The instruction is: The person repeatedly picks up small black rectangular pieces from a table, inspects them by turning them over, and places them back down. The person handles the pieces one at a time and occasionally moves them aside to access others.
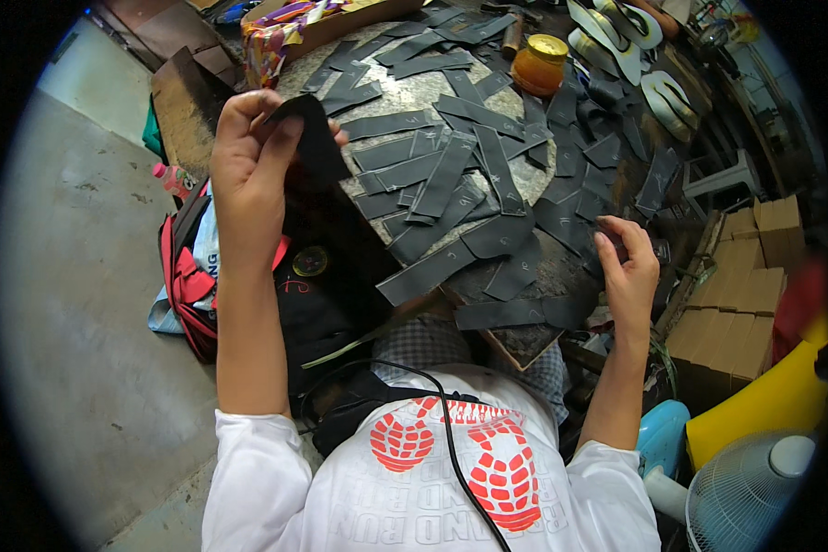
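My left hand (pixel 256 156) is raised at the left of the worktable, thumb and fingers pinching a black, flat, round-cornered piece of leather-like material (pixel 319 147). Low over the table's right edge hovers my right hand (pixel 631 267). Its fingers are half curled, a gap shows between thumb and forefinger, and I see nothing held there. Dark grey leather-like strips (pixel 445 175) lie overlapping across the tabletop, several bearing small pale marks. One long strip (pixel 511 314) rests at the near edge, left of my right hand.
A jar of orange stuff (pixel 538 66) with a yellow lid stands at the back, beside a hammer's wooden handle (pixel 512 39). Pale shoe parts (pixel 607 41) sit far right. Brown cartons (pixel 741 290) and a fan (pixel 745 492) are on my right; a black-and-red bag (pixel 189 285) is left.
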